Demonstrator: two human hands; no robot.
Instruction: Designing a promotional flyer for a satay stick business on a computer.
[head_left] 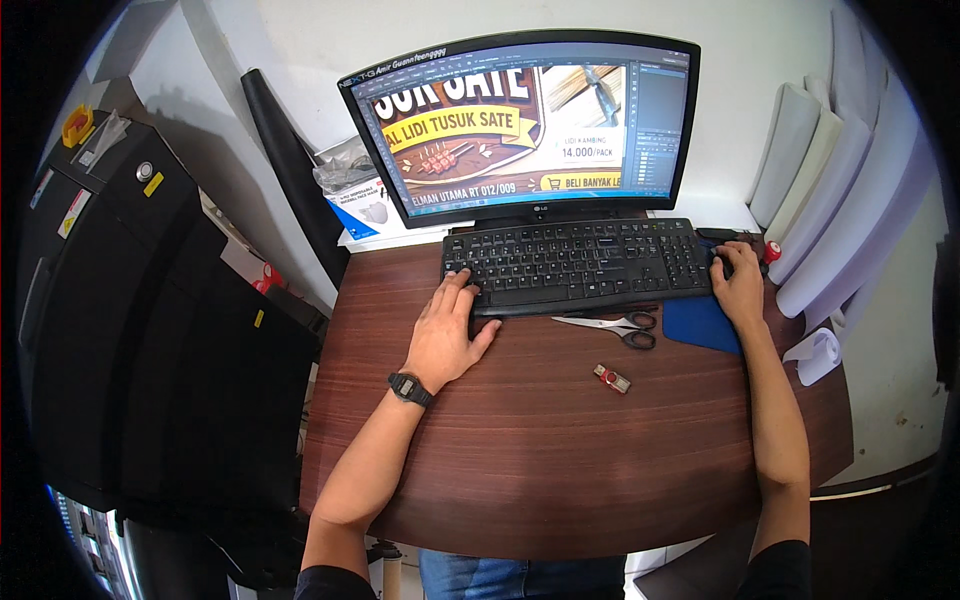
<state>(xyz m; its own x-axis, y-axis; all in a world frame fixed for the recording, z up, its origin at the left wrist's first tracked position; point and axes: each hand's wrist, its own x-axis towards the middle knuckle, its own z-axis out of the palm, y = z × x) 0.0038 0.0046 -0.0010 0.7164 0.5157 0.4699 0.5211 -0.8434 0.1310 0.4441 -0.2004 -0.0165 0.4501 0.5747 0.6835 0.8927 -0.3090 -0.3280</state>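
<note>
My left hand (445, 330) rests at the left end of the black keyboard (580, 262). Its fingertips lie on the keys there, and the thumb is spread away over the desk. At the keyboard's right end, my right hand (740, 287) curls over a dark computer mouse (719, 262), mostly hidden beneath the fingers. A blue mouse pad (700, 324) extends below that hand. Behind the keyboard a monitor (530, 130) displays a colourful poster layout in an editing program. Scissors with black handles (630, 328) lie just below the keyboard, with a red and silver USB stick (612, 378) nearer me.
The dark wooden desk (560, 450) carries all this. Several rolls of white sheet material (840, 190) lean at the right wall. A large black machine (150, 330) stands to the left. Beside the monitor is a mask box (355, 205); a small red object (772, 251) sits by my right hand.
</note>
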